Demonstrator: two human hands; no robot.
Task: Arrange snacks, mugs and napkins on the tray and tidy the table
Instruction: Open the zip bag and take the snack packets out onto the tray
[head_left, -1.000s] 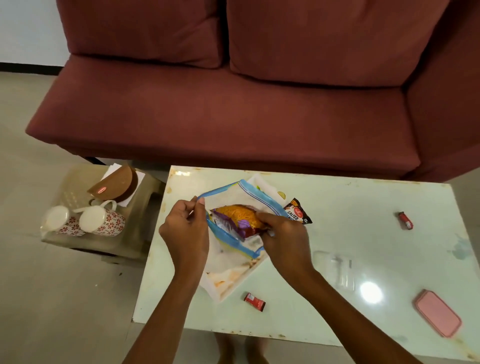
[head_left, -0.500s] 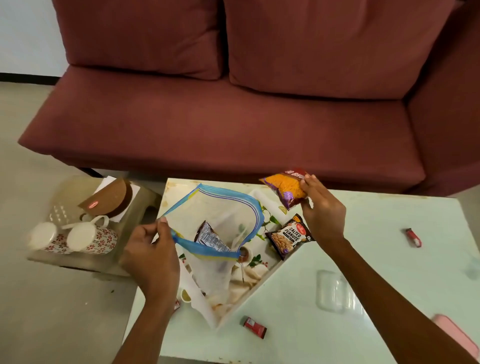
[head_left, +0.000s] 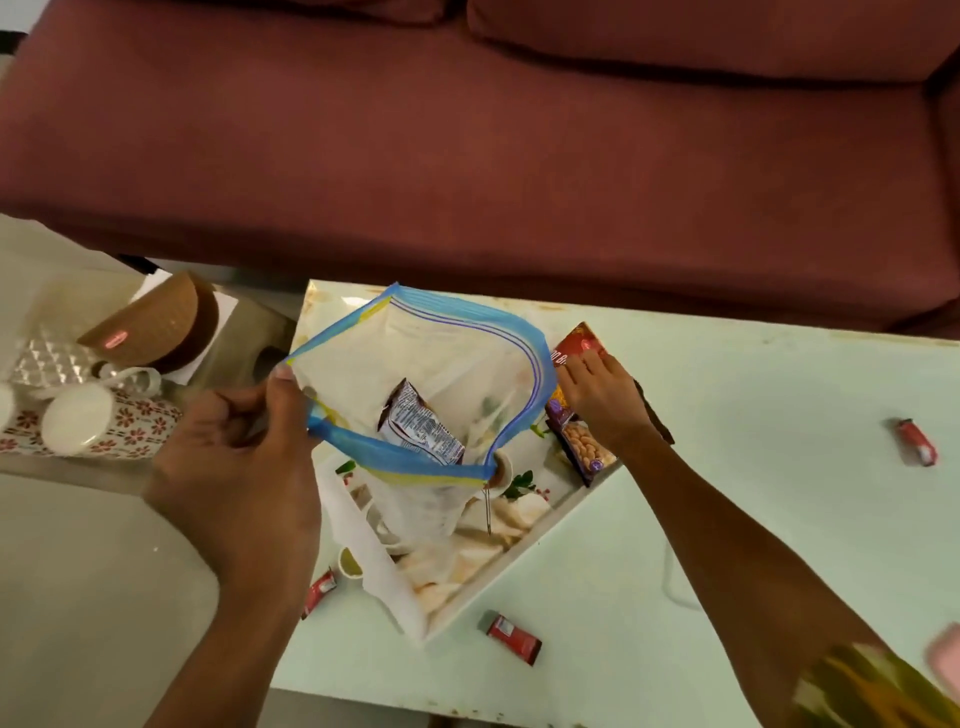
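Pinched between thumb and fingers of the left hand (head_left: 244, 483) is the blue-and-yellow zip rim of a clear zip bag (head_left: 436, 384), held up with its mouth gaping wide, while the right hand (head_left: 602, 397) lies palm down with fingers loosely spread on a red snack packet (head_left: 582, 343) at the far corner of the tray, pressing rather than gripping it as far as can be told. Behind everything a maroon sofa (head_left: 519, 156) fills the upper view, and below it a pale green table (head_left: 753, 467) carries the work. On the table's left part sits a white printed tray (head_left: 519, 556), turned at an angle, with the bag hanging over it. To the left, beside the table, a low stool (head_left: 244, 332) holds two white mugs with red flower print (head_left: 98, 423) lying on their sides, next to a brown round holder (head_left: 161, 322) (what it contains cannot be made out). Inside the bag one dark snack pouch (head_left: 421, 426) stands tilted. A peanut packet (head_left: 584, 447) lies on the tray just beside the right wrist, partly under the hand. Small red wrapped sweets lie scattered on the table: one (head_left: 511, 634) near the tray's front corner, one (head_left: 318, 592) at the left edge by the left forearm, one (head_left: 917, 441) well apart on the right.
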